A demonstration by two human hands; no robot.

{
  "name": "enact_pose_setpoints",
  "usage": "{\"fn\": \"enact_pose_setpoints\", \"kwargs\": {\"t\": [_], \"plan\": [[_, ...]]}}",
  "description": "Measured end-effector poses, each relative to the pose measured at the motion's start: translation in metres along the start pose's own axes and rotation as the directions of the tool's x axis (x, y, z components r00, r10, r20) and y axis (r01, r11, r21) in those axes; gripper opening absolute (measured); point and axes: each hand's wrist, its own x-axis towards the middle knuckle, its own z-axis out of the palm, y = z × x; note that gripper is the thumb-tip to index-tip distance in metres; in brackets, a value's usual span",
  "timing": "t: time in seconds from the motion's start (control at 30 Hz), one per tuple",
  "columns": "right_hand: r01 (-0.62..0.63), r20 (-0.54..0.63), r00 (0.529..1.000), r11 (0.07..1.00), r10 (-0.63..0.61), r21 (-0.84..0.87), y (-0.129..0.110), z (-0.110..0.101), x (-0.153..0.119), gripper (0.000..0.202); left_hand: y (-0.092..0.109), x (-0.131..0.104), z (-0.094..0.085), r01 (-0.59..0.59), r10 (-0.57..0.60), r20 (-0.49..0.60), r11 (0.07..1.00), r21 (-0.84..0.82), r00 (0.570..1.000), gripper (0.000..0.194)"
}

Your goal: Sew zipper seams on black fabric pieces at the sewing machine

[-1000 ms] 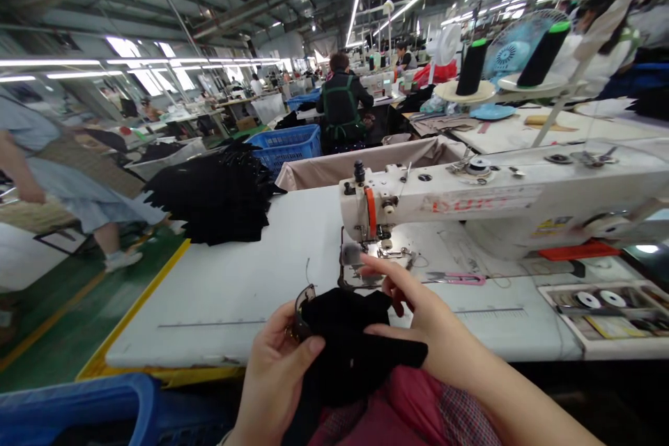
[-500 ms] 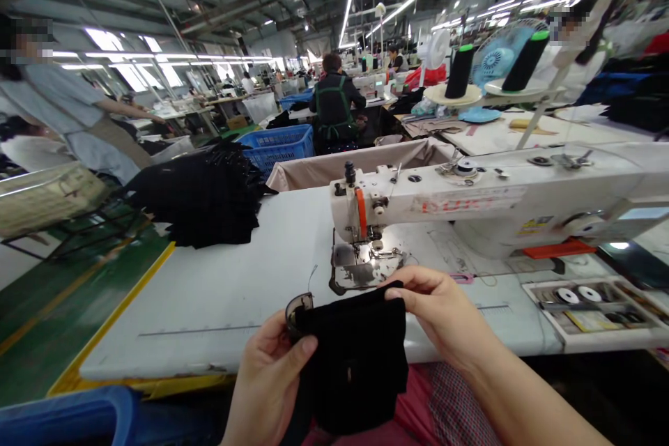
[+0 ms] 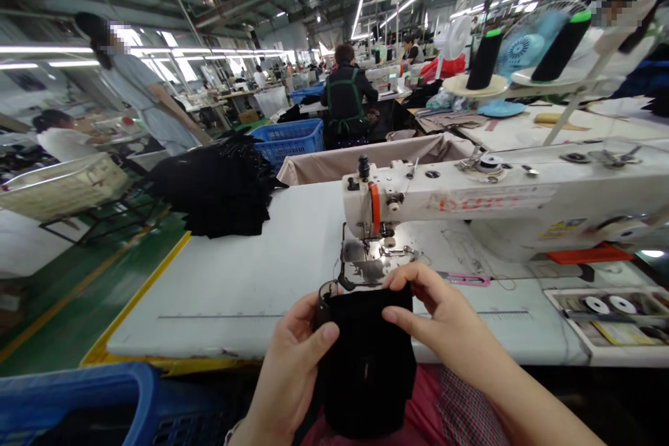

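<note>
A folded piece of black fabric (image 3: 368, 369) hangs between my hands in front of the table edge, with a small light mark on it. My left hand (image 3: 293, 355) pinches its left side, where a curved, dark see-through piece (image 3: 327, 293) stands at the top corner. My right hand (image 3: 433, 310) grips the upper right edge between thumb and fingers. Just beyond the fabric is the needle area of a white sewing machine (image 3: 496, 198), over its metal plate (image 3: 360, 270).
A black fabric pile (image 3: 219, 188) lies at the table's back left. Pink snips (image 3: 467, 279) and a parts tray (image 3: 601, 355) are on the right. Blue baskets (image 3: 290, 138) stand behind and at lower left. Several people are beyond, one walking at left.
The view has shifted, so the machine and table appear further right. My right thumb sits slightly lower on the fabric's face. The standing person at left shows more fully.
</note>
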Motion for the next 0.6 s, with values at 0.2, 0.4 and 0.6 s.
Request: {"fn": "enact_pose_setpoints", "kwargs": {"t": [0.2, 0.4, 0.6], "plan": [[0.155, 0.146, 0.979, 0.983, -0.140, -0.100, -0.012, -0.001, 0.002, 0.015, -0.001, 0.002, -0.002, -0.017, 0.018, -0.018, 0.998, 0.065, 1.000, 0.033], [0.090, 0.156, 0.986, 0.961, -0.050, -0.261, -0.022, 0.001, 0.009, 0.011, 0.004, 0.001, 0.002, 0.031, -0.031, -0.038, 1.000, -0.001, 0.999, 0.033], [0.068, 0.141, 0.990, 0.961, -0.030, -0.268, -0.023, 0.001, 0.009, 0.013, 0.008, 0.001, 0.001, 0.027, -0.029, -0.070, 0.999, -0.032, 0.997, 0.031]]}}
